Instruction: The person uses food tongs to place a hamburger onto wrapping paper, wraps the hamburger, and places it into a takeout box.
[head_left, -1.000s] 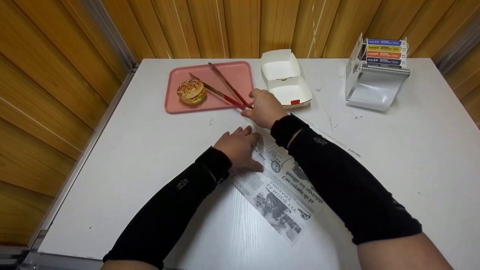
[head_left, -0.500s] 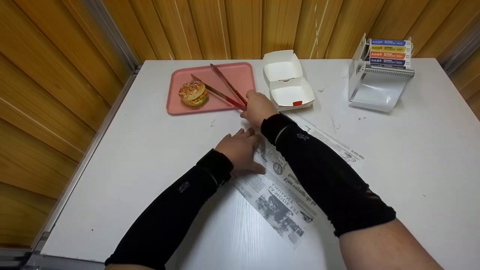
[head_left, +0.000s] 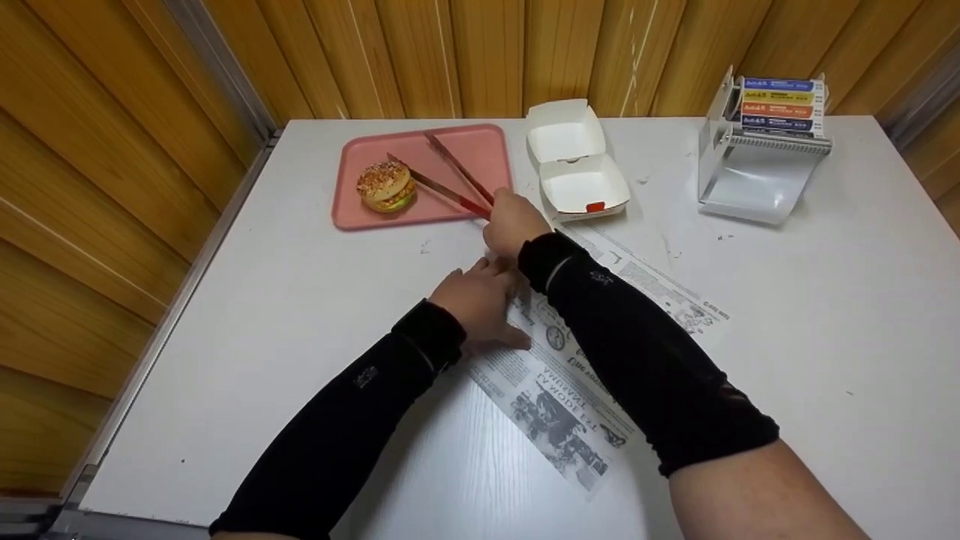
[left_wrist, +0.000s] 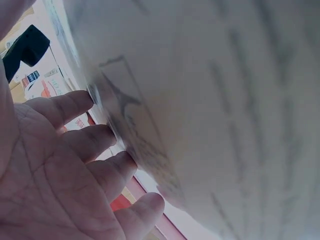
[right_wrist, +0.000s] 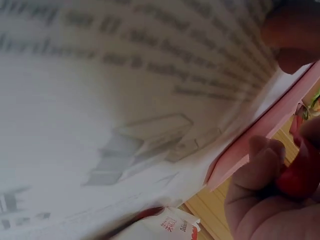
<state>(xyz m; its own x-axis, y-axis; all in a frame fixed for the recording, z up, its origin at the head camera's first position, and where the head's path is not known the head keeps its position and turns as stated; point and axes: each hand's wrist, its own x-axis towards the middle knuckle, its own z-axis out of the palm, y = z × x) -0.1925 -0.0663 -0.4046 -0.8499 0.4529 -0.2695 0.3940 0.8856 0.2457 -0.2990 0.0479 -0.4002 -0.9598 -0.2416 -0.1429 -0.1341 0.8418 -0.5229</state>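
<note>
My right hand [head_left: 514, 221] grips the red handle end of metal tongs [head_left: 444, 190], whose arms spread apart over a pink tray [head_left: 480, 146]. In the right wrist view, the fingers curl round the red handle [right_wrist: 300, 175]. A toy-like sesame burger [head_left: 385, 187] sits on the tray's left part, close to the lower arm of the tongs. My left hand [head_left: 474, 304] rests on a sheet of newspaper-print paper [head_left: 559, 420], fingers and thumb spread. The left wrist view has its fingertips [left_wrist: 125, 162] at the paper's edge. My right forearm covers part of the sheet.
An open white burger box [head_left: 566, 142] with a red tab stands right of the tray. Farther right is a metal dispenser [head_left: 757, 180] with several coloured label strips [head_left: 776, 105]. Wooden panels [head_left: 480, 60] border the white table's back edge.
My right hand has closed round the tongs' handles and drawn them slightly toward me and to the right. The left hand has stayed on the paper. The burger has not moved.
</note>
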